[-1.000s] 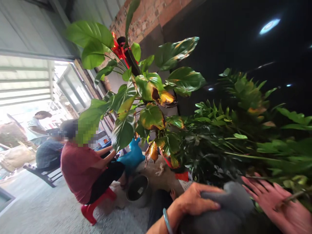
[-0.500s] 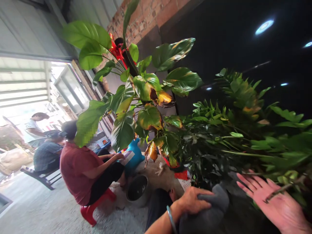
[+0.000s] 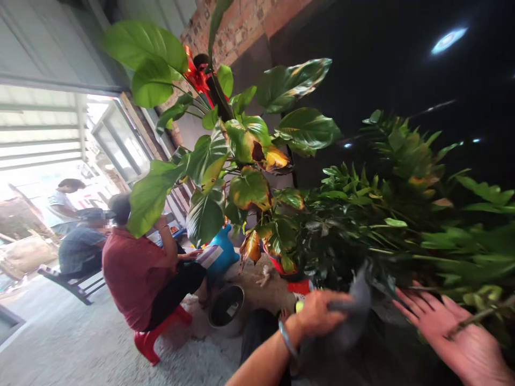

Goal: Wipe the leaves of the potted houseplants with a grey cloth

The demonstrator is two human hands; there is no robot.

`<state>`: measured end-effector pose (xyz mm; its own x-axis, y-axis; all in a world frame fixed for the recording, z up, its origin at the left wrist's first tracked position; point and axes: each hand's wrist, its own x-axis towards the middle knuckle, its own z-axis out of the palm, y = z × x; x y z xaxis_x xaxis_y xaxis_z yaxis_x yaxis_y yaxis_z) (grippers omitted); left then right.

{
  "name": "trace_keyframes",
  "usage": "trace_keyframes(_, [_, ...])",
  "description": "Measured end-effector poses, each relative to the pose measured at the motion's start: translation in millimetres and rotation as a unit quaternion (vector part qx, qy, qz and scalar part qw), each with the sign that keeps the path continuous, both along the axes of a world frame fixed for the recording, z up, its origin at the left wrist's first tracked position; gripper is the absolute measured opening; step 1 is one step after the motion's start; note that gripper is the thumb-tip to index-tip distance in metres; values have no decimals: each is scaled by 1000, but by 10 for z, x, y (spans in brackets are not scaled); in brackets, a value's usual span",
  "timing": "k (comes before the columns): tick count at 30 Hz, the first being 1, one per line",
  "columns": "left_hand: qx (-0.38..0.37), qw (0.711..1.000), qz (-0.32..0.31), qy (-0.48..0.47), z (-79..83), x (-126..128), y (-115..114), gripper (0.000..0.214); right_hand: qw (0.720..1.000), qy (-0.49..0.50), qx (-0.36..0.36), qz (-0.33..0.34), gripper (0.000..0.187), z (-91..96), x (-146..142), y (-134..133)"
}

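My left hand, with a bracelet on its wrist, is closed round a grey thing. Motion smears it, so I cannot tell its kind. A small yellow-green spot shows behind that hand. To the right, my right hand lies palm up with its fingers stretched out. A thin brown twig crosses in front of the palm; the fingers are not wrapped round it. Low green leafy plants spread just beyond both hands. A tall plant with large, partly browned leaves rises ahead.
A person in a red shirt sits on a red stool at left. Near that person are a round metal pot and a blue bag. Two more people are farther left, by a bench. A dark glossy wall stands behind the plants.
The grey thing in my left hand has tilted up, and its far end is nearer my right fingers. My right hand is nearly still. The red-shirted person has raised a hand to head height.
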<state>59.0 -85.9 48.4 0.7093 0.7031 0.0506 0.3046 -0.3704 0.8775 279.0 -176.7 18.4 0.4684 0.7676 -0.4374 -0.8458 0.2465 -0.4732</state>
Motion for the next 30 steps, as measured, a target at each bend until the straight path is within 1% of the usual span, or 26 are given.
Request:
trace_keyframes(1, [-22, 998, -45, 24, -96, -66, -100, 40, 1000, -2, 2, 6, 25, -8, 13, -5])
trace_keyframes(2, [-36, 996, -80, 34, -133, -125, -188, 40, 1000, -2, 3, 11, 25, -12, 26, -10])
trace_keyframes(3, [-44, 993, -102, 29, -109, -167, -254, 40, 1000, 2, 0, 16, 25, -9, 37, -17])
trace_keyframes(4, [-47, 993, -105, 15, -28, -183, -290, 41, 1000, 8, -11, 16, 26, 0, 43, -22])
trace_keyframes(5, [-43, 995, -92, -7, 99, -170, -292, 42, 1000, 12, -22, 12, 26, 13, 46, -26])
trace_keyframes(6, [-37, 997, -64, -38, 255, -127, -260, 44, 999, 15, -30, 8, 27, 27, 44, -27])
trace_keyframes(8, [-23, 993, 12, -115, 576, 31, -116, 47, 999, 13, -33, -1, 27, 43, 36, -20])
trace_keyframes(9, [-14, 986, 52, -158, 704, 133, -20, 49, 1000, 9, -28, -3, 27, 39, 32, -13])
trace_keyframes(10, [-1, 977, 87, -197, 789, 237, 77, 51, 1000, 1, -20, -3, 25, 26, 30, -5])
trace_keyframes(11, [10, 968, 112, -225, 823, 333, 163, 53, 1000, -8, -12, -1, 24, 3, 31, 3])
trace_keyframes(12, [18, 963, 127, -238, 803, 410, 228, 53, 1000, -16, -8, 0, 23, -27, 35, 10])
trace_keyframes(13, [25, 964, 131, -231, 733, 459, 266, 53, 1000, -23, -2, 4, 23, -61, 40, 15])
trace_keyframes(15, [25, 979, 110, -168, 486, 447, 245, 51, 1000, -27, 7, 9, 24, -128, 55, 18])
trace_keyframes(17, [8, 997, 53, -63, 204, 287, 121, 46, 1000, -22, 8, 3, 23, -173, 70, 15])
trace_keyframes(18, [-14, 1000, -5, -12, 94, 168, 41, 45, 1000, -23, 9, 2, 23, -183, 76, 13])
trace_keyframes(19, [-22, 998, -60, 27, 22, 38, -37, 45, 1000, -26, 9, 3, 23, -182, 81, 9])
trace_keyframes(20, [-21, 993, -104, 59, -5, -87, -104, 45, 1000, -29, 7, 7, 23, -170, 84, 6])
trace_keyframes(21, [-17, 988, -131, 79, 16, -195, -152, 46, 999, -31, 4, 15, 24, -148, 84, 3])
trace_keyframes(22, [-11, 987, -134, 85, 78, -274, -177, 47, 999, -30, -3, 23, 25, -117, 81, 0])
trace_keyframes(23, [-6, 991, -112, 77, 173, -319, -179, 48, 999, -27, -13, 29, 26, -81, 74, -2])
trace_keyframes(24, [-4, 996, -73, 55, 287, -326, -159, 47, 999, -22, -23, 31, 26, -45, 66, -2])
trace_keyframes(26, [0, 1000, 24, -18, 511, -238, -67, 47, 999, -15, -39, 27, 26, 2, 52, 5])
trace_keyframes(27, [8, 996, 64, -57, 592, -158, -7, 47, 999, -13, -46, 25, 26, 3, 54, 12])
trace_keyframes(28, [17, 991, 92, -91, 637, -68, 53, 47, 998, -12, -49, 24, 26, -17, 66, 23])
trace_keyframes(29, [23, 988, 108, -111, 641, 22, 107, 47, 998, -13, -48, 27, 26, -57, 89, 38])
trace_keyframes(30, [26, 987, 117, -111, 604, 100, 146, 47, 998, -14, -43, 33, 26, -115, 122, 57])
